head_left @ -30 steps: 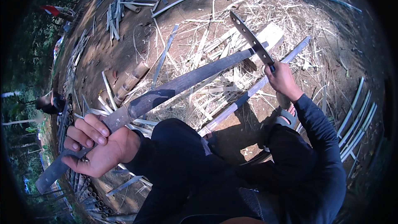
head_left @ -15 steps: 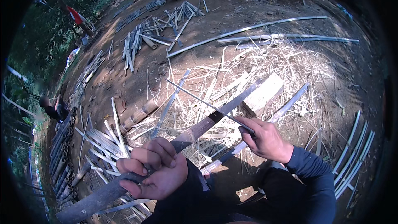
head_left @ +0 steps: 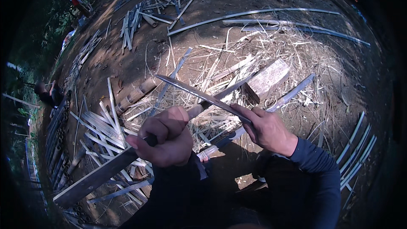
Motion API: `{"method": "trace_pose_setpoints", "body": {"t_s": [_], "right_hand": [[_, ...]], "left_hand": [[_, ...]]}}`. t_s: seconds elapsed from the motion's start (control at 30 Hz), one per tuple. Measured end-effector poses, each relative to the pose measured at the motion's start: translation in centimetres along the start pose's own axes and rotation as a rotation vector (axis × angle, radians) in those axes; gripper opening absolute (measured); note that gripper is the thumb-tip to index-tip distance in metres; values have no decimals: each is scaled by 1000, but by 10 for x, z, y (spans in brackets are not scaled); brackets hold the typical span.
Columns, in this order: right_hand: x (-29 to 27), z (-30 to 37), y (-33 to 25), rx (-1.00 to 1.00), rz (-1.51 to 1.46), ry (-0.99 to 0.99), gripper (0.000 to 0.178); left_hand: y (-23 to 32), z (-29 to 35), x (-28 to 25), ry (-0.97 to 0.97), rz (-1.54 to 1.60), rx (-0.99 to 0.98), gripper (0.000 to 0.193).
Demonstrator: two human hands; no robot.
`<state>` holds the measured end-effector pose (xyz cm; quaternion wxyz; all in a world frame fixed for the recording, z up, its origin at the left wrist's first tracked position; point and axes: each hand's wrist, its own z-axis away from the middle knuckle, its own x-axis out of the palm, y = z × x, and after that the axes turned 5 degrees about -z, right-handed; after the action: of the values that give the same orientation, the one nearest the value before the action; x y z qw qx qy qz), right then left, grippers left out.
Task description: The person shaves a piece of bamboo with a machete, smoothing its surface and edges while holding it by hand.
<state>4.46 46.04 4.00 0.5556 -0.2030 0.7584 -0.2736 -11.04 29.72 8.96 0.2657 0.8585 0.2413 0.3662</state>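
Note:
A long split bamboo strip (head_left: 97, 174) slants across in front of me, from the lower left up toward the pale wooden block (head_left: 271, 75). My left hand (head_left: 167, 138) is closed around the strip, thumb along its near side. My right hand (head_left: 271, 132) grips a long-bladed knife (head_left: 190, 90), its handle mostly hidden in my fingers. The blade points up and left and crosses over the strip just beyond my left hand, its broad face showing. Whether the blade touches the strip, I cannot tell.
Shavings (head_left: 296, 55) cover the ground around the block. Split bamboo strips (head_left: 99, 129) and a bamboo section (head_left: 137, 95) lie to the left; long strips (head_left: 254, 15) lie beyond. More strips (head_left: 360, 152) rest at the right. A person (head_left: 48, 94) sits at the far left.
My left hand has turned, rolling the bamboo strip so that more of its flat face shows. The knife has tilted from edge-on to broad face. My view has shifted slightly.

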Motion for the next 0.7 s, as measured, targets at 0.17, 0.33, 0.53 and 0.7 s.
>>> {"method": "trace_pose_setpoints", "body": {"t_s": [0.17, 0.33, 0.53, 0.7], "right_hand": [[16, 10, 14, 3, -105, 61, 53], [12, 7, 5, -48, -91, 21, 52], [24, 16, 64, 211, -13, 23, 44], [9, 13, 23, 16, -39, 22, 46]], "left_hand": [[6, 4, -5, -64, 51, 44, 65], [3, -1, -11, -9, 7, 27, 63], [-7, -4, -12, 10, -33, 25, 58], [-3, 0, -11, -54, -20, 43, 57]]}}
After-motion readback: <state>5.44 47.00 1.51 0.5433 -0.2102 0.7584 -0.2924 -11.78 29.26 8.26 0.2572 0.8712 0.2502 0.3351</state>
